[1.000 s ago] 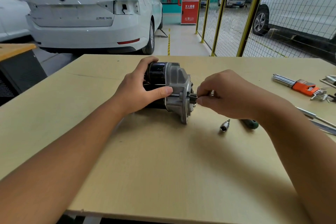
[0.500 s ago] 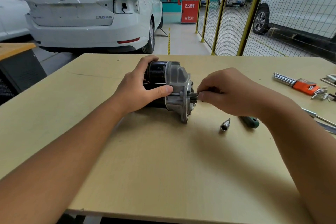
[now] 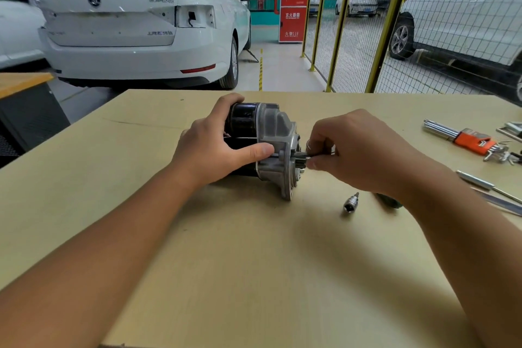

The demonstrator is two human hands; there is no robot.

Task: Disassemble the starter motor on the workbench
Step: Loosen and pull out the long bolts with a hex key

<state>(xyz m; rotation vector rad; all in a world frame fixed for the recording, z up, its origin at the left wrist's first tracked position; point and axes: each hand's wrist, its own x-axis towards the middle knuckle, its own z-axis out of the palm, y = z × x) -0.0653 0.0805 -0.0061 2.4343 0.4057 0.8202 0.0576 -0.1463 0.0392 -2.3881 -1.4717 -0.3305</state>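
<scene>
**Little change at the starter's nose**

On the pale wooden worktop [image 3: 254, 277], the black-and-silver starter motor [image 3: 265, 147] lies unmoved, left hand [image 3: 214, 147] still clamped round it. At its 3 o'clock, the right hand [image 3: 358, 152] keeps pinching a thin dark tool [image 3: 313, 154], barely shifted.

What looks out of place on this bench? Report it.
Nothing on the workbench stands out. The left hand grips the starter motor, the right hand pinches a thin tool at its pinion end. Behind, the white sedan lacks one tail light.
</scene>
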